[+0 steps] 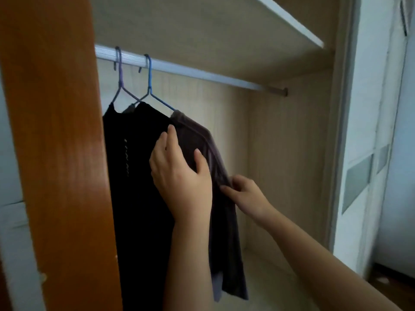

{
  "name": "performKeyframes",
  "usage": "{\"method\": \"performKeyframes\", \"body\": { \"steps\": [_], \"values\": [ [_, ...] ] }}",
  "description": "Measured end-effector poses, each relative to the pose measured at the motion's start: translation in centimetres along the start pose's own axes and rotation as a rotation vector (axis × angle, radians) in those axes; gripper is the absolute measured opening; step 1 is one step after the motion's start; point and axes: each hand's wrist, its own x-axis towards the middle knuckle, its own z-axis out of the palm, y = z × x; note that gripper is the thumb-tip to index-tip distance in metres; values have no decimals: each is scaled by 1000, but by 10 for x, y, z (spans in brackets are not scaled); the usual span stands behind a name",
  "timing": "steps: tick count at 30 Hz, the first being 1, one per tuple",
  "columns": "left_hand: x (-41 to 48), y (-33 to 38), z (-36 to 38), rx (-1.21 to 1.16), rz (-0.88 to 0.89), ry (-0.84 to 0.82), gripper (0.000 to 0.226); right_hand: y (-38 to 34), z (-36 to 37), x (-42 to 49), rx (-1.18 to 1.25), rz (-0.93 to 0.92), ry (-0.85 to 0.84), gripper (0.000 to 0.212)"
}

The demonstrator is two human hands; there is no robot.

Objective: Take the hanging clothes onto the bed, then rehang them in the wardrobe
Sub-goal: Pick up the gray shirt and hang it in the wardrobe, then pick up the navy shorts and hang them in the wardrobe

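Note:
Two garments hang on the white wardrobe rail (202,74). A black top (134,176) hangs on a purple wire hanger (120,72) at the left. A grey-brown shirt (202,140) hangs on a blue wire hanger (150,86) beside it. My left hand (179,176) lies flat on the front of the grey-brown shirt, fingers spread and nearly straight. My right hand (244,195) pinches the shirt's right edge between thumb and fingers, about halfway down. The bed is out of sight.
An orange-brown wooden door edge (56,153) fills the left and hides part of the black top. The rail's right stretch is bare. A shelf (289,19) sits above. The wardrobe floor (280,277) lies below, a white sliding door (368,153) at the right.

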Motion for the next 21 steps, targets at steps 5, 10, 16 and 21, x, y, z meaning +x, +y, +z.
{"method": "performKeyframes", "body": {
  "steps": [5, 10, 16, 21],
  "values": [
    [-75, 2, 5, -152, 159, -71, 34, 77, -19, -85, -38, 200, 36, 12],
    [-189, -14, -8, -297, 237, -615, 30, 167, -35, -232, -19, 602, 164, 25],
    [-327, -65, -80, -294, -274, -1415, 32, 209, -35, -435, -86, 1116, 444, 5],
    [-379, -80, -143, -140, -576, -1826, 28, 178, -28, -580, -232, 1445, 686, 26]
  ]
}}
